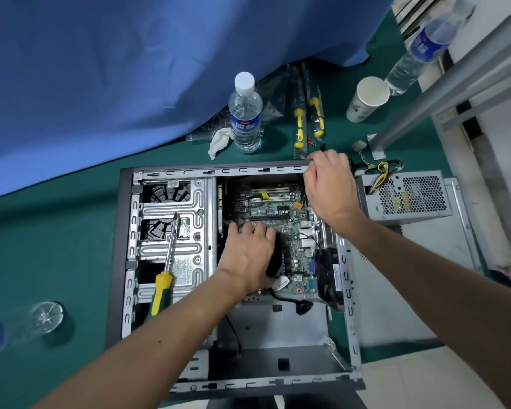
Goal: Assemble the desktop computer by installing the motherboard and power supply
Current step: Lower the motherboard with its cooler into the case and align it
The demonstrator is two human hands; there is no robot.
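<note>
Motherboard seating looks like the step in hand: the green board already lies inside the open case, toward its rear. The left hand rests on it with fingers spread, palm over the dark cooler. The right hand curls over the case's far rear corner; whether it pinches anything I cannot tell. The power supply sits outside, just beside the case, its wires loose. A screwdriver lies on the drive cage. Next, I reckon, the board needs aligning and screwing down.
</note>
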